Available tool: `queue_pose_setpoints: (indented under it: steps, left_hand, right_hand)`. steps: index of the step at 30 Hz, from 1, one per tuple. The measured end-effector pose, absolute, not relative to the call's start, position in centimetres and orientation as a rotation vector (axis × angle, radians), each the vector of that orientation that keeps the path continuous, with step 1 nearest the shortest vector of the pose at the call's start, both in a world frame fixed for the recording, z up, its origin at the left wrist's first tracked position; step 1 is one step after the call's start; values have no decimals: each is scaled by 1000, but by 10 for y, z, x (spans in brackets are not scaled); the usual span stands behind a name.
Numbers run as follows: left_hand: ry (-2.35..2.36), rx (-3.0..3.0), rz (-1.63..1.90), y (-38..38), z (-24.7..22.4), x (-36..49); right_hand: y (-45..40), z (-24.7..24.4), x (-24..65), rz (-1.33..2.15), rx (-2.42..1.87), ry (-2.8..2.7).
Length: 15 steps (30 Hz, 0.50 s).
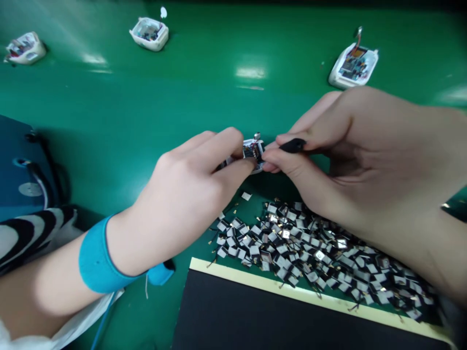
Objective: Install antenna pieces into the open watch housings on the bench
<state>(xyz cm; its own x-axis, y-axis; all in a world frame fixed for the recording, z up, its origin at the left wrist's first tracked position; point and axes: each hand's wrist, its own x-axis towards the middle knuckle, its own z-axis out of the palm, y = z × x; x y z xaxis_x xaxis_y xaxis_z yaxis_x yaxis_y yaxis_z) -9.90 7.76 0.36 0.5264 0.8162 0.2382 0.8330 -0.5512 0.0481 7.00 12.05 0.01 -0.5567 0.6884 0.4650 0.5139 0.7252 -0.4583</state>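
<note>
Near the middle of the view, a small white plastic housing (pixel 258 144) with a circuit board inside is pinched by my left hand (pixel 197 180), whose fingers hide much of it. A short wire with a silvery tip rises from its far edge. My right hand (pixel 328 146) is closed on a slim black tool (pixel 293 145), its fingertips against the right side of the housing. The tool's working end is hidden, so its exact kind cannot be made out. Just below my hands lies a loose pile of small grey-and-black parts with short black leads (pixel 292 243).
Similar open white housings with boards stand at the far left (pixel 31 48), far centre (pixel 150 34) and far right (pixel 353 67) of the green tabletop (pixel 109 107). A black mat with a pale yellow edge (pixel 255 282) lies in front. A blue box (pixel 18 160) with a cable stands left.
</note>
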Motion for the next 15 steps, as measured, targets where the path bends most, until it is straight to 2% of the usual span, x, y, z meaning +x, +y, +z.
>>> queue_pose_setpoints:
  steps: [5,15]
  left_hand:
    - [-1428,-2694,-405,79,3,-99]
    - [-1423,-2735,-452,80,2,-102]
  right_hand:
    - [120,-7,72,386,-862,-2223]
    - [126,-11,66,763,-837,-2080]
